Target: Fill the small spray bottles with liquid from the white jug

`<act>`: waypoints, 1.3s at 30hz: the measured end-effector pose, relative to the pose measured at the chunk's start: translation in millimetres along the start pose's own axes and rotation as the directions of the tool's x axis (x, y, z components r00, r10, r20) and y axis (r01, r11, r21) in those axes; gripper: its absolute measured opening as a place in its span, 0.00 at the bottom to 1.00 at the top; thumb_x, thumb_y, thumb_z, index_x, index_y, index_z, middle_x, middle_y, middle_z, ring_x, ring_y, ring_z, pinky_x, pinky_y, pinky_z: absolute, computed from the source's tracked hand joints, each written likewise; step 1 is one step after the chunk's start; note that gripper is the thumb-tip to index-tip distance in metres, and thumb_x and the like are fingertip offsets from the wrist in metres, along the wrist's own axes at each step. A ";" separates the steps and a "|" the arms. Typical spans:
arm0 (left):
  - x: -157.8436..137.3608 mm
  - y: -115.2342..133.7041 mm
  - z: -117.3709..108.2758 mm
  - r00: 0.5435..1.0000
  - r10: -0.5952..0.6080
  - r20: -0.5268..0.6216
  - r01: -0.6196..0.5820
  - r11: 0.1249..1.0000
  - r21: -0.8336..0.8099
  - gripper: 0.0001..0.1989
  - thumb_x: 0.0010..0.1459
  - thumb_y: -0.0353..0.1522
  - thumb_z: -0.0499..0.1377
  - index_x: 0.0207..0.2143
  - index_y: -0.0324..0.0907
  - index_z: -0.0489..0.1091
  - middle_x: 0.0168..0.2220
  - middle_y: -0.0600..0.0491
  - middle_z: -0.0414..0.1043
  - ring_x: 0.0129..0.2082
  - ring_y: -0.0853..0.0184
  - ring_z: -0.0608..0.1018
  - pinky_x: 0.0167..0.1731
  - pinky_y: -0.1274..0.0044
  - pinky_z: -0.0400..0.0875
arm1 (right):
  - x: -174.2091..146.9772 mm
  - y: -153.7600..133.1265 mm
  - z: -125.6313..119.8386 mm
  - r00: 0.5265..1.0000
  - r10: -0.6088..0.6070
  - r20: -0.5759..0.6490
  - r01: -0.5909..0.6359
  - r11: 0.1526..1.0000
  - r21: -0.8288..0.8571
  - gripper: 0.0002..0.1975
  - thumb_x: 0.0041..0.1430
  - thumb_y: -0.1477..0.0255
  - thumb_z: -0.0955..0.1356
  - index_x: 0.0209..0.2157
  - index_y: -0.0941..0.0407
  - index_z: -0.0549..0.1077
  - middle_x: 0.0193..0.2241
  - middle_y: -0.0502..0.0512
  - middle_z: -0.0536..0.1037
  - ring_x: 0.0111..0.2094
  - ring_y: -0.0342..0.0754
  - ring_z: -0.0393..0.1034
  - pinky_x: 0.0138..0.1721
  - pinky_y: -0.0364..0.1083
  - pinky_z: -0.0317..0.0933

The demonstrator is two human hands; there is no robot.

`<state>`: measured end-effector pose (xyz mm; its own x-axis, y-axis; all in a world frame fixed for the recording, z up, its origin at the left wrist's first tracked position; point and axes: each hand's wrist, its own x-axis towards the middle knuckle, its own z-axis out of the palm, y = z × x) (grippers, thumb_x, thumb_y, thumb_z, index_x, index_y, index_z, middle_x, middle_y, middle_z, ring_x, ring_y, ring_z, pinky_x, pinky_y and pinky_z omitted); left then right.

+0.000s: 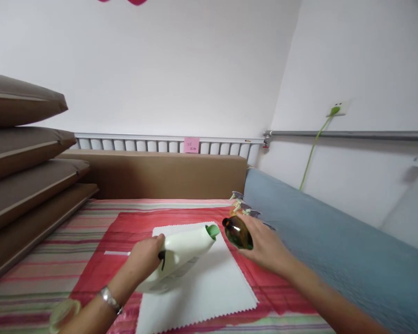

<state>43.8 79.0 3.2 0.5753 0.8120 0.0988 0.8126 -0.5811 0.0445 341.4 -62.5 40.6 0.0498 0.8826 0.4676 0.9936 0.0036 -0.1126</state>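
My left hand [148, 255] is wrapped around the handle of a large white plastic detergent bottle [186, 250] with a green pouring spout. The bottle leans over, spout pointing to the right. In my right hand [264, 241] is a small dark brown-green bottle [237, 232], tilted so that its neck points left, towards the spout. A small gap separates the two mouths; no liquid is visible between them. Under the detergent bottle lies a white cloth [209, 297] with zigzag edges, spread on a red sheet [107, 239].
A round clear container [64, 313] stands beside my left forearm, and a thin white stick [116, 253] lies left of the hand. Several small grey-and-green items [242, 207] sit behind my right hand. Stacked brown cushions [28, 139] border the left, a blue padded side [316, 232] the right.
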 end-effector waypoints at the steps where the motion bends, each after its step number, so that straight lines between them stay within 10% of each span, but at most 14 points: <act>1: 2.9 2.8 -0.7 1.000 0.020 0.003 -0.020 1.000 0.002 0.15 0.47 0.22 0.50 0.37 0.42 0.65 0.34 0.46 0.76 0.35 0.57 0.78 0.30 0.74 0.65 | 4.8 2.0 -3.0 1.000 -0.021 0.013 0.022 0.999 -0.044 0.34 0.48 0.67 0.68 0.57 0.56 0.54 0.52 0.60 0.66 0.51 0.56 0.61 0.51 0.53 0.57; 22: 13.2 -1.8 6.7 0.997 0.070 -0.020 -0.070 0.998 -0.008 0.12 0.48 0.23 0.51 0.35 0.44 0.65 0.34 0.47 0.76 0.34 0.57 0.78 0.30 0.73 0.66 | 39.6 -0.5 6.1 0.923 -0.289 0.255 0.377 0.816 -0.439 0.32 0.41 0.84 0.63 0.51 0.56 0.62 0.44 0.63 0.68 0.46 0.57 0.60 0.48 0.54 0.48; 39: 10.7 -7.1 8.9 0.994 0.088 -0.063 -0.092 0.994 -0.052 0.12 0.47 0.23 0.50 0.34 0.44 0.65 0.33 0.47 0.75 0.33 0.57 0.78 0.29 0.72 0.67 | 66.3 -35.9 2.1 0.851 -0.345 0.396 0.525 0.547 -0.652 0.15 0.50 0.76 0.66 0.43 0.57 0.68 0.40 0.65 0.72 0.44 0.60 0.63 0.47 0.58 0.48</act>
<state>45.0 92.3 -4.9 0.6378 0.7524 0.1649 0.7504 -0.6552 0.0872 308.7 -3.1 73.8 -0.3402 0.9360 0.0899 0.6356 0.1585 0.7556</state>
